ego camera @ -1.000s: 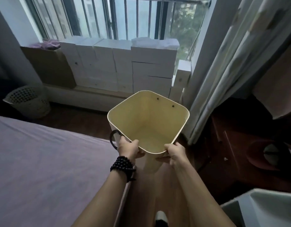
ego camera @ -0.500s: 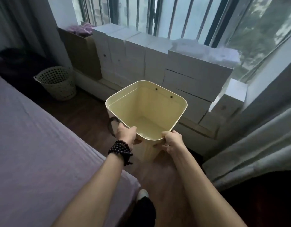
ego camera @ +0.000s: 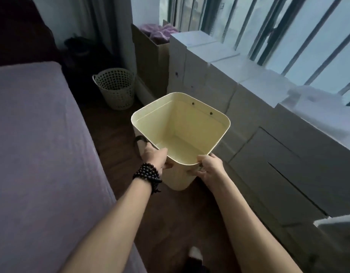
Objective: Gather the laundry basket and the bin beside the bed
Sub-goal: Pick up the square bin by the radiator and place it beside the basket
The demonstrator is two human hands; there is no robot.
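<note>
Bed [ego camera: 42,154] at left; laundry basket [ego camera: 116,88] on the far floor beside it. Left hand [ego camera: 155,157] and right hand [ego camera: 209,167] each grip the cream bin's [ego camera: 182,133] near rim, carrying it basketward. Next: set it alongside. Since earlier, the view has swung left.

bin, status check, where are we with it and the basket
Left hand, right hand both gripping cream bin at near rim. Laundry basket ahead on floor, untouched. Path between bed and boxes open.

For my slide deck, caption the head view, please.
Both hands hold the empty cream bin; perforated laundry basket waits beside the bed.
</note>
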